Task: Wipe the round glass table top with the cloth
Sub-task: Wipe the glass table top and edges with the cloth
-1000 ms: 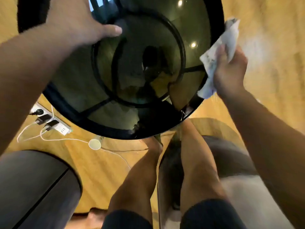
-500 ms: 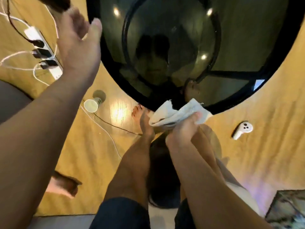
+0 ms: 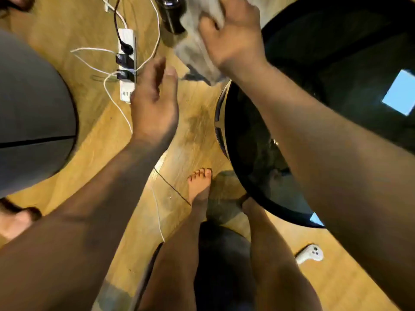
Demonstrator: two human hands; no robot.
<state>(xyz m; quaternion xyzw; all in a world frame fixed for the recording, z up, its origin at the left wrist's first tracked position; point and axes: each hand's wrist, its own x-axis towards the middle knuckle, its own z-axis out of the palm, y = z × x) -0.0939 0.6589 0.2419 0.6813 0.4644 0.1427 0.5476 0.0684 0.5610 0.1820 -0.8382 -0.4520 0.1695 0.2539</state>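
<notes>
Here we judge ourselves mid-wipe along the rim. Lower and right of frame, the tabletop (image 3: 251,135) lies dark, partly hidden by our forearm. At centre, our left hand (image 3: 155,104) hangs loosely spread and empty above the floor. At the top, our right hand (image 3: 233,34) clutches the blurred cloth (image 3: 197,52); next it should press back onto glass.

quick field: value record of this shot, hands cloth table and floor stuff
right hand: gripping the cloth, at the table's far left edge
cloth: pale, blurred, hanging below the hand
left hand: open, empty, over the floor
glass table top: dark, round, right of frame
power strip: on wood floor, several plugs in
white controller: on floor, near the table's near edge
</notes>
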